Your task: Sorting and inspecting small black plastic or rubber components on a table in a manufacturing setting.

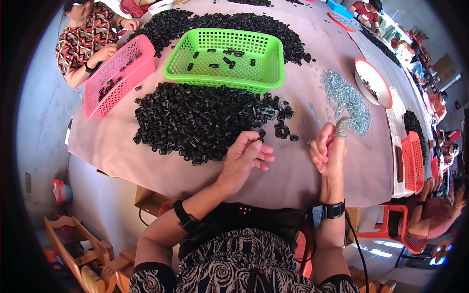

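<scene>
My left hand (pixel 242 158) is at the right edge of a heap of small black plastic parts (pixel 190 119). Its thumb and forefinger pinch one black plastic part (pixel 261 135); the other fingers curl loosely. To the right, my right hand (pixel 329 149) is raised over the table with its fingers curled in. A greyish wrap covers the thumb of that hand, and whatever its fingers hold is hidden. Just beyond lies a spread of small silvery metal pieces (pixel 346 100), too small to name. A few more silvery pieces lie among the black parts near my left hand.
A green basket (pixel 224 80) with a few black parts stands behind the heap. Left of it is a pink basket (pixel 119 80), beside a seated person. A red-rimmed white bowl (pixel 373 83) sits at the right, and a red basket (pixel 413 161) beyond. Other people work around the tables.
</scene>
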Motion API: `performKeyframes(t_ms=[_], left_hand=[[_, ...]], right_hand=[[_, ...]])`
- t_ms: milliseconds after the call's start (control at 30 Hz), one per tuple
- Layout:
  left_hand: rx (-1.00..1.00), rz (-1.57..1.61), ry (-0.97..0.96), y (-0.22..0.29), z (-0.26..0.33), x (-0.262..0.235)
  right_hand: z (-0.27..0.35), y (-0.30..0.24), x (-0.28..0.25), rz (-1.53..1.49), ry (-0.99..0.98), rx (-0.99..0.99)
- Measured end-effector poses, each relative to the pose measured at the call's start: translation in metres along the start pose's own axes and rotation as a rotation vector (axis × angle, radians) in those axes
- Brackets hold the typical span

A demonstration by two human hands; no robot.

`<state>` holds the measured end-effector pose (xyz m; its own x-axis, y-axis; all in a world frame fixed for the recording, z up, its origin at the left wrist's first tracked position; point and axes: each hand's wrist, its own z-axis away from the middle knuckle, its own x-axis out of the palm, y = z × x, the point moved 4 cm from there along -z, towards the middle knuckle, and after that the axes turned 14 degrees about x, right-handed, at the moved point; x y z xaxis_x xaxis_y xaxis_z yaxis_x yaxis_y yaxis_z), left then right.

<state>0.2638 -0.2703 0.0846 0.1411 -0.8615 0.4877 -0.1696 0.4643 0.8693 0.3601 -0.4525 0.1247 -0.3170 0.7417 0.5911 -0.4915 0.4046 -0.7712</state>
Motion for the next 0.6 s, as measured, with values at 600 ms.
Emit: performKeyframes(t_ms=[600], left_hand=[[-0.009, -0.049, -0.034, -0.002, 0.001, -0.001]], right_hand=[[-0.017, 0.001, 0.007, 0.506, 0.288, -0.066]])
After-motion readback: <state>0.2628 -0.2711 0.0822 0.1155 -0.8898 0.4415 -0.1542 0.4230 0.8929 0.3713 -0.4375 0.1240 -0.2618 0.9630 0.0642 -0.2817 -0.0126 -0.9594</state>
